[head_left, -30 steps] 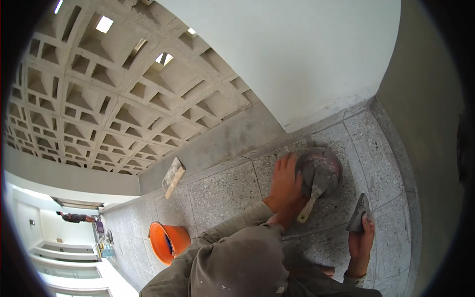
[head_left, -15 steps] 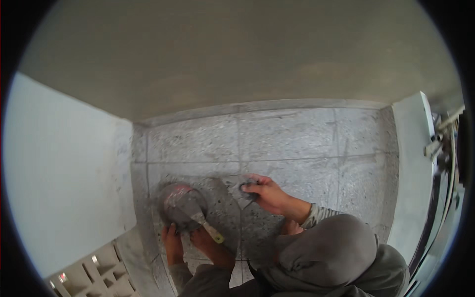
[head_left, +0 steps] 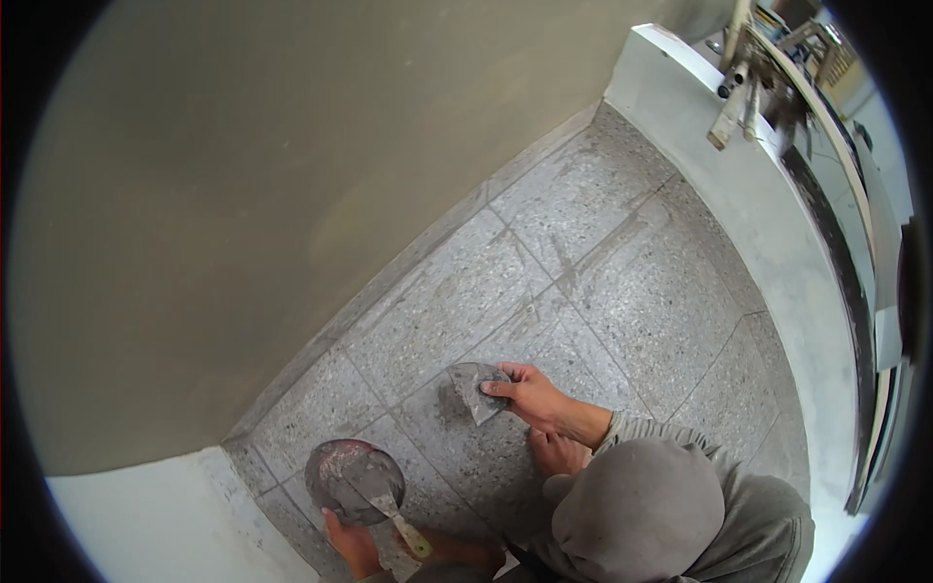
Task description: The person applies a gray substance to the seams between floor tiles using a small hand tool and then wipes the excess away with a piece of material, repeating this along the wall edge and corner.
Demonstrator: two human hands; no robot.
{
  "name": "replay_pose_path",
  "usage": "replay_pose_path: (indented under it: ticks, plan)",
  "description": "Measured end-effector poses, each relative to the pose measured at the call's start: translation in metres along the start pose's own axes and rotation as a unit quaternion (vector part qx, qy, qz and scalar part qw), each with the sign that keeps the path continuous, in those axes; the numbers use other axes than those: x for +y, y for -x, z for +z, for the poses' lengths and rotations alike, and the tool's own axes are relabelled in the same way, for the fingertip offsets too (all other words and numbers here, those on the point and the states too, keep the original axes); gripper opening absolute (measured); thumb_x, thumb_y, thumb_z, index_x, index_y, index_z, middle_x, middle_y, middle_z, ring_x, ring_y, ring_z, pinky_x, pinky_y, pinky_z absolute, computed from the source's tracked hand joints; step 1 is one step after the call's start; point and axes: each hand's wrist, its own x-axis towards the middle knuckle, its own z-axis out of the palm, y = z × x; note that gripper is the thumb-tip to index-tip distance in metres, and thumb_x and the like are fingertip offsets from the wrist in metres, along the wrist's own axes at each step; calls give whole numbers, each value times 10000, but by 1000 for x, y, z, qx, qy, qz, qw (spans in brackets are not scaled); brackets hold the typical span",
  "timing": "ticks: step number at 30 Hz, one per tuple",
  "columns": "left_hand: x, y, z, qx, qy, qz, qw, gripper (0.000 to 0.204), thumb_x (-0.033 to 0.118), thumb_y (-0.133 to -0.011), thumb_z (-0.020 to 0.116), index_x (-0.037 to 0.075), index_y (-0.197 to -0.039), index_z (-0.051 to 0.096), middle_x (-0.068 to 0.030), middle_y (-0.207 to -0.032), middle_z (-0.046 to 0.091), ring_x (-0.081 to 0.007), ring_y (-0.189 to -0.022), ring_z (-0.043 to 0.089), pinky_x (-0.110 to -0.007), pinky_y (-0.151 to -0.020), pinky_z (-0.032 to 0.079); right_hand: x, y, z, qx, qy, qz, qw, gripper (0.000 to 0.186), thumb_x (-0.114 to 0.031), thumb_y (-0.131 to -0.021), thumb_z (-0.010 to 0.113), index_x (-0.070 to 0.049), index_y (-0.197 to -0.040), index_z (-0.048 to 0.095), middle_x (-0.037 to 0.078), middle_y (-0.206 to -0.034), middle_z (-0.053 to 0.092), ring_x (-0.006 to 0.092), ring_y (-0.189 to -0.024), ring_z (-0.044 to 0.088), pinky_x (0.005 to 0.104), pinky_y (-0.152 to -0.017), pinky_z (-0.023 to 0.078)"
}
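Observation:
My right hand (head_left: 544, 400) pinches a flat grey scraper blade (head_left: 474, 396), smeared with grey paste, over the speckled tile floor (head_left: 466, 301). At the lower left my left hand (head_left: 352, 542) grips the near edge of a round reddish bowl (head_left: 335, 464) coated in grey paste. A putty knife (head_left: 413, 536) with a yellow-green handle rests in the bowl, its blade in the paste and its handle sticking out over the near rim. The underside of the bowl and some left fingers are hidden.
A grey-brown wall (head_left: 243, 214) runs along the far left side. White low walls bound the floor at the lower left (head_left: 185, 525) and right (head_left: 719, 146). Pipes (head_left: 739, 107) stick out at the upper right. My bare right foot (head_left: 559, 453) and grey-clad knee (head_left: 641, 510) are close by.
The view has swung round to the right, so the floor now runs diagonally and the bowl appears lower. My right hand keeps the scraper, and my left hand stays at the bowl.

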Motion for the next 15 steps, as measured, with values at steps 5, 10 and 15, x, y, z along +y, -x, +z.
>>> replay_pose_path:
  ticks: [5,10,15]
  plan:
    - [33,-30,56,-11,61,14,998,612,441,-1078,493,-18,-1478,436,-164,-1487,518,-315,-1336,530,-440,-1136,410,-24,20,-52,118,2,-69,991,233,-14,-977,651,14,-1208,637,81,-1083,703,192,-984,679,359,-902,570]
    - [69,-34,111,-47,-36,45,997,596,441,-1082,494,-31,-1446,459,-158,-1442,551,-291,-1299,558,-426,-1109,430,-60,27,-92,188,-44,-107,975,210,-38,-998,616,24,-1198,620,89,-1112,692,188,-998,674,355,-910,560]
    - [74,-36,169,-49,-123,35,991,551,427,-1088,498,-33,-1392,501,-142,-1380,591,-247,-1247,588,-406,-1074,454,-91,10,-103,177,-126,-168,961,240,-59,-997,633,23,-1221,606,90,-1145,694,188,-1024,674,362,-942,549]
